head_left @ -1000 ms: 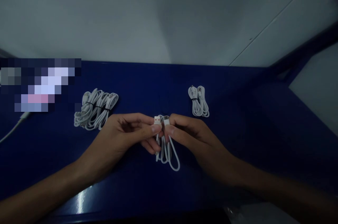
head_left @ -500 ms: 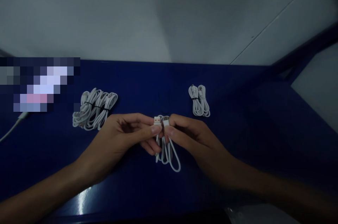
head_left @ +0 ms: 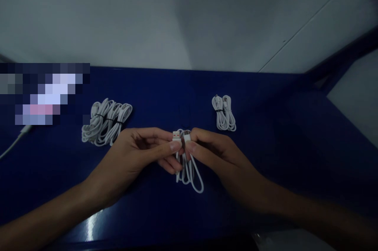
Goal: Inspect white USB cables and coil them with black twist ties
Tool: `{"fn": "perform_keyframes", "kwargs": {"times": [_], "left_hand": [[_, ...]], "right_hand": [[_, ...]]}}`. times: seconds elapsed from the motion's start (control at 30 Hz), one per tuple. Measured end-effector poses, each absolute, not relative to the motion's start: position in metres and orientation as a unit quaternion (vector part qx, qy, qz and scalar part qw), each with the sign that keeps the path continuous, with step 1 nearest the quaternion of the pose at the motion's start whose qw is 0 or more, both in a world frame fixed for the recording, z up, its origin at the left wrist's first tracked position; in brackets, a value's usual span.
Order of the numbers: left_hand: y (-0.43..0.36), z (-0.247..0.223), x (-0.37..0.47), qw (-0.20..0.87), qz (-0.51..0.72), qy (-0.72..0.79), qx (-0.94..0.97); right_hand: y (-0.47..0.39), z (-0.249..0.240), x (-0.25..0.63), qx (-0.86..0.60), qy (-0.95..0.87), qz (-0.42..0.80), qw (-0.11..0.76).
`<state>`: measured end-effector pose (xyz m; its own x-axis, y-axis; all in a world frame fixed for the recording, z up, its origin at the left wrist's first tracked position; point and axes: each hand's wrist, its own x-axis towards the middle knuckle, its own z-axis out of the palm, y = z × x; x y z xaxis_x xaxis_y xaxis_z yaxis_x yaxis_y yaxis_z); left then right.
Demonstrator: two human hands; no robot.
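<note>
A coiled white USB cable [head_left: 197, 180] is held between my two hands above the blue table, its loops hanging down below the fingers. My left hand [head_left: 147, 148] pinches one plug of it, a USB connector [head_left: 176, 135] with orange marks inside its metal end, between thumb and forefinger. Close beside it, my right hand [head_left: 215, 150] pinches the other connector [head_left: 187, 136], whose metal end also points up and away from me. The two plugs stand side by side with a small gap. Part of the coil is hidden behind the fingers.
On the blue table [head_left: 165, 97], several bundled white cables [head_left: 108, 121] with black ties lie at the left. Two more coiled cables [head_left: 223, 113] lie at the back right. A bright pixelated shape with a white cord [head_left: 13, 144] is at far left. A pale wall [head_left: 132, 18] rises behind.
Hardly anything differs. The whole view has shifted very slightly, and both hands keep the same pinch on the cable's two plugs.
</note>
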<state>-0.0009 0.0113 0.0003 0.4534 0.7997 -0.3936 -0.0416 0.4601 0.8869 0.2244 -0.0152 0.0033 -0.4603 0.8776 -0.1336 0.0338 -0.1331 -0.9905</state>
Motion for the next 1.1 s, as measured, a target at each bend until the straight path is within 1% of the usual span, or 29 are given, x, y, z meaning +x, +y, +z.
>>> {"fn": "perform_keyframes", "kwargs": {"times": [0.47,0.93,1.1], "left_hand": [[0.0096,-0.0011,-0.0061,0.739,0.276,0.446,0.424],[0.0097,0.0013,-0.0039,0.743,0.280,0.448,0.411],[0.0112,0.0010,-0.0037,0.742,0.275,0.448,0.416]], "right_hand": [[-0.0149,-0.0006,0.2262,-0.415,-0.572,0.625,0.332],[-0.0122,0.0019,0.2252,-0.420,-0.575,0.629,0.312],[-0.0120,0.0023,0.2245,-0.406,-0.564,0.641,0.327]]}}
